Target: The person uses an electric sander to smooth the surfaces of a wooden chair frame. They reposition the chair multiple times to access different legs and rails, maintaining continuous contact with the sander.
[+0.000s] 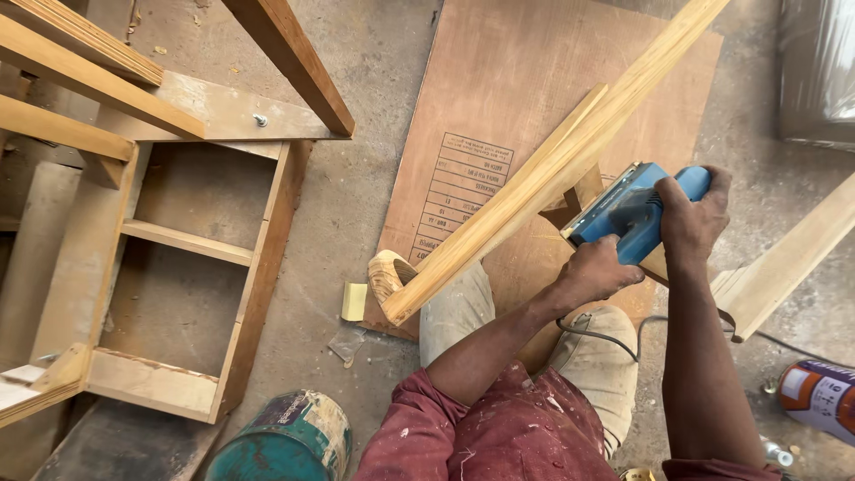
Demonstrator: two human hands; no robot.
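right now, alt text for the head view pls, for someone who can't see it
Seen from above, a person grips a blue sander with left hand and right hand, pressing it against a long pale wooden piece. A plywood sheet lies beneath, a wooden frame to the left.

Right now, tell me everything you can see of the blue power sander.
The blue power sander is a compact hand-held tool with a bright blue plastic body and a darker grip section. It sits tilted against the side of the long pale wooden piece, above the plywood sheet. The right hand wraps over its top and rear; the left hand steadies it from below. A dark cord seems to run from it across the person's lap. Its sanding face is hidden.
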